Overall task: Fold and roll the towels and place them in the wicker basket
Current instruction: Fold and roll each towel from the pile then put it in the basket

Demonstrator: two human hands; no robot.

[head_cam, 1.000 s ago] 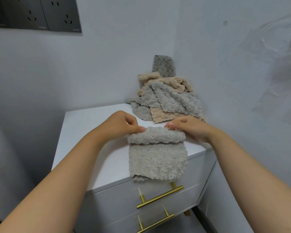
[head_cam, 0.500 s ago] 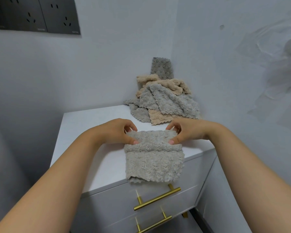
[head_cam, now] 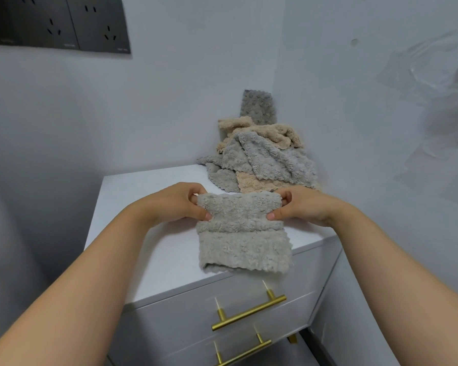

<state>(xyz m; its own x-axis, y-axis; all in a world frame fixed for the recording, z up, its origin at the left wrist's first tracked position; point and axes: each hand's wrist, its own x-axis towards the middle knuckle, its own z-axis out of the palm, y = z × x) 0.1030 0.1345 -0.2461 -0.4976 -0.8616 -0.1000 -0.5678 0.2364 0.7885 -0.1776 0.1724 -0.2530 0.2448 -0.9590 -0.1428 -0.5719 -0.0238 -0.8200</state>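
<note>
Towel (head_cam: 242, 233) on cabinet (head_cam: 143, 247), towel pile (head_cam: 262, 159) behind.

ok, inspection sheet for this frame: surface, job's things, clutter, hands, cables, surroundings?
Surface: white cabinet top, towels at its middle and in the far right corner.
Job's things: grey fluffy towel lies lengthwise, its far end partly rolled and its near end hanging over the front edge. Heap of unfolded grey and beige towels sits in the corner against the wall. Wicker basket not in view.
Clutter: nothing seen.
Grippers: left hand and right hand each pinch one end of the roll.
Cables: nothing seen.
Surroundings: white walls; dark wall sockets upper left; brass bar handles on white drawers below.
</note>
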